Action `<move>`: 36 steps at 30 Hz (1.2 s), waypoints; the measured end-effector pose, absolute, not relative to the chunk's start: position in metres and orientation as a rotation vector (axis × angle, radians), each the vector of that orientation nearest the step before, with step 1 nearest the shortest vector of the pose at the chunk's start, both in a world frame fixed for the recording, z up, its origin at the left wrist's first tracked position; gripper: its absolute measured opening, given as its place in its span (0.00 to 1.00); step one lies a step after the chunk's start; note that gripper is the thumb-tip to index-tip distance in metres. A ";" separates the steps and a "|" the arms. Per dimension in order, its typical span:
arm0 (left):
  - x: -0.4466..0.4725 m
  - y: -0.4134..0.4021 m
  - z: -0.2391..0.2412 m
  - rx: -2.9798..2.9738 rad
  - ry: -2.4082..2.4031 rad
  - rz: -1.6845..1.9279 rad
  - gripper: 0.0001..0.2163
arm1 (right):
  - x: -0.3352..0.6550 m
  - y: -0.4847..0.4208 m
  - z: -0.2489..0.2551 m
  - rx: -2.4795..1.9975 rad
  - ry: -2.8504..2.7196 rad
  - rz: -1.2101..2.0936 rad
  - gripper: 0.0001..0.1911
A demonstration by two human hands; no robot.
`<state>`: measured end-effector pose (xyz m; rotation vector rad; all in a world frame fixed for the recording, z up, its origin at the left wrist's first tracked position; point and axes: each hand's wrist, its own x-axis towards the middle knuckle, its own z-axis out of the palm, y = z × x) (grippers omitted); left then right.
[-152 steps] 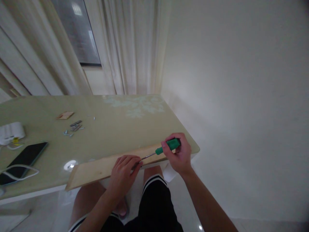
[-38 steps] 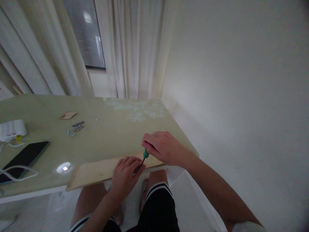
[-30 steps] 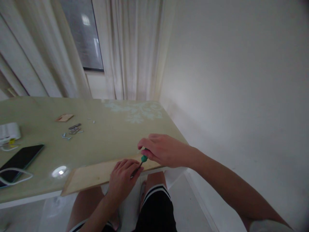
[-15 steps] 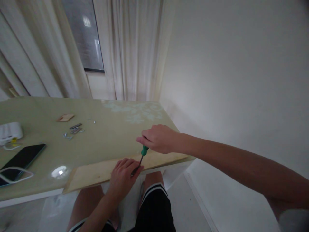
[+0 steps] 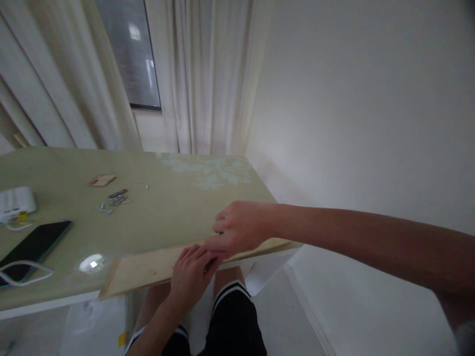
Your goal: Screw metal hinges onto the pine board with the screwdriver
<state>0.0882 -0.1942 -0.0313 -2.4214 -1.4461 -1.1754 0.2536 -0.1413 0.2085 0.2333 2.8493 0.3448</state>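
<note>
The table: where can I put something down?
There's bare table between the metal bits and the board, and over the flower pattern by the curtain. The left is crowded with phone, cable and white box; hands crowd the board.

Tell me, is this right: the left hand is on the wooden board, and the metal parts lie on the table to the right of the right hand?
Not quite: in the head view, the metal parts lie to the left of the right hand, not to its right. They are on the table, and the left hand is on the wooden board.
</note>
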 end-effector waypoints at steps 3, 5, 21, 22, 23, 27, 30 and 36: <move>0.090 -0.194 -0.030 -2.467 -1.469 -1.187 0.08 | 0.256 -0.125 0.207 1.055 2.746 0.085 0.32; 0.091 -0.195 -0.028 -2.463 -1.474 -1.213 0.08 | 0.257 -0.113 0.209 1.350 2.516 -0.213 0.40; 0.092 -0.195 -0.025 -2.420 -1.450 -1.220 0.09 | 0.241 -0.137 0.221 1.011 2.625 -0.030 0.32; 0.093 -0.195 -0.025 -2.428 -1.454 -1.221 0.09 | 0.242 -0.132 0.221 1.141 2.568 -0.101 0.35; 0.093 -0.195 -0.025 -2.434 -1.459 -1.218 0.09 | 0.242 -0.129 0.220 1.232 2.524 -0.141 0.37; 0.092 -0.195 -0.028 -2.417 -1.465 -1.187 0.09 | 0.237 -0.137 0.217 1.101 2.627 0.079 0.25; 0.090 -0.195 -0.028 -2.369 -1.425 -1.204 0.10 | 0.235 -0.152 0.215 0.407 2.761 0.253 0.18; 0.091 -0.195 -0.026 -2.362 -1.438 -1.205 0.10 | 0.238 -0.151 0.210 0.357 2.809 0.228 0.22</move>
